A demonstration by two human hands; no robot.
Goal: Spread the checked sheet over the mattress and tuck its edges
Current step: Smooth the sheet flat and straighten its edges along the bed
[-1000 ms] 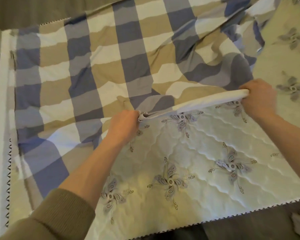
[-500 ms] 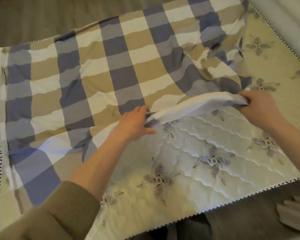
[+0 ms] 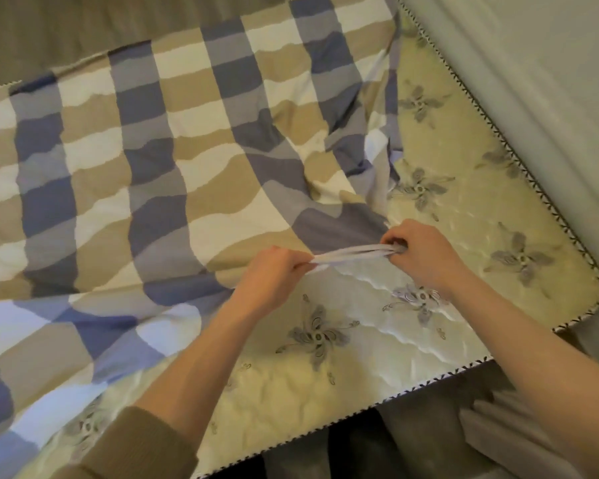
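Observation:
The checked sheet [image 3: 173, 160], in blue, tan and white squares, lies rumpled over the left and far part of the mattress [image 3: 360, 368]. The mattress is cream, quilted, with grey flower motifs, and its near right part is bare. My left hand [image 3: 274, 274] pinches the sheet's white near edge. My right hand [image 3: 419, 254] grips the same edge a short way to the right, fingers curled round it. The edge is bunched into a taut narrow strip between the two hands, just above the mattress.
A pale wall or headboard panel [image 3: 533, 98] runs along the mattress's right side. The mattress's zigzag-piped near edge [image 3: 343, 420] drops to a dark floor. Grey folded fabric [image 3: 519, 433] lies at the lower right. A wooden floor [image 3: 83, 22] shows beyond the far edge.
My left hand, open half a second ago, has closed on the sheet's edge. Both hands have come closer together, gathering the edge into a narrow strip. The view has shifted rightwards.

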